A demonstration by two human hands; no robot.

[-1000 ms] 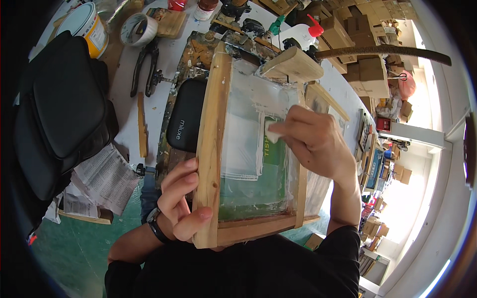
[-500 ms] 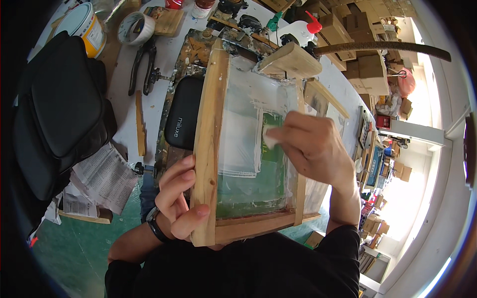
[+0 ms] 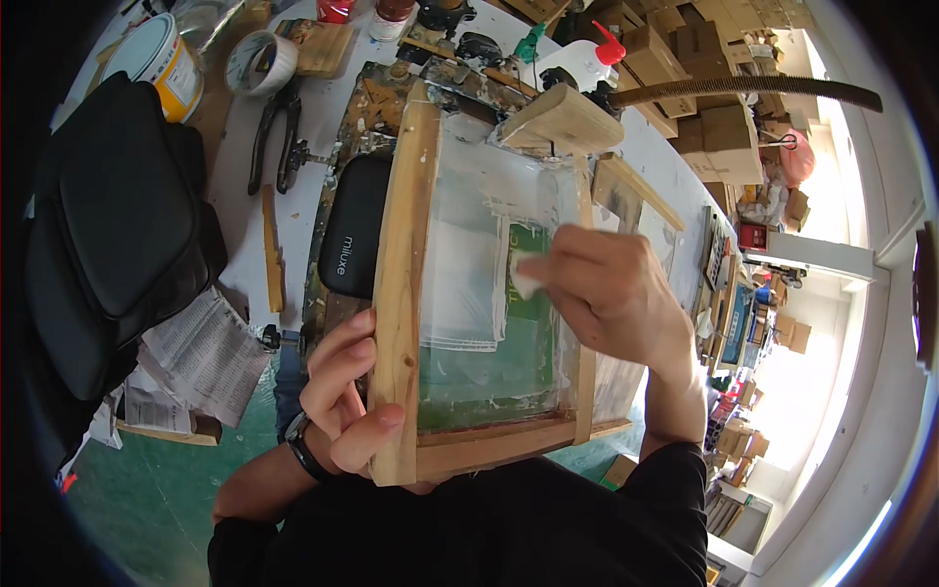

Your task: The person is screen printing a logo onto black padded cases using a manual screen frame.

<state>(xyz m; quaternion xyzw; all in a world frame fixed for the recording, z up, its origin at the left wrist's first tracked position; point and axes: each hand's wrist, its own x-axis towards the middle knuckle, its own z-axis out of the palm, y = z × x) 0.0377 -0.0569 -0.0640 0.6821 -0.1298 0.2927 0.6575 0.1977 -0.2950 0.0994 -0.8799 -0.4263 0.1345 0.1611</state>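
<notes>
The right hand [image 3: 621, 293] pinches a white wad [image 3: 525, 281] between thumb and curled fingers, the fingertips slightly blurred, and meets the mesh [image 3: 469, 382] over a green patch [image 3: 533, 305] with yellow lettering. Compared with a second ago, the wad sits a little lower on that patch, nearer the person, and lettering shows both above and below it. That reads as short strokes over one small spot, not a sweep across the whole mesh; whether the mesh there looks any different cannot be told. The left hand [image 3: 333, 391] clasps the left side of the wooden frame [image 3: 401, 284], thumb on the near face and fingers spread along the outer edge. The frame keeps its place beside the black pouch [image 3: 352, 230], so the slight slip of the view seems to be the head turning, and the hold looks steady. At the far end a wood block [image 3: 558, 122] overlaps the frame; whether they touch is unclear. Further out on the bench [image 3: 230, 181] lie a stick [image 3: 272, 249], pliers [image 3: 286, 106] and a tape roll [image 3: 242, 70], with a bag [image 3: 122, 215] at the far left.
</notes>
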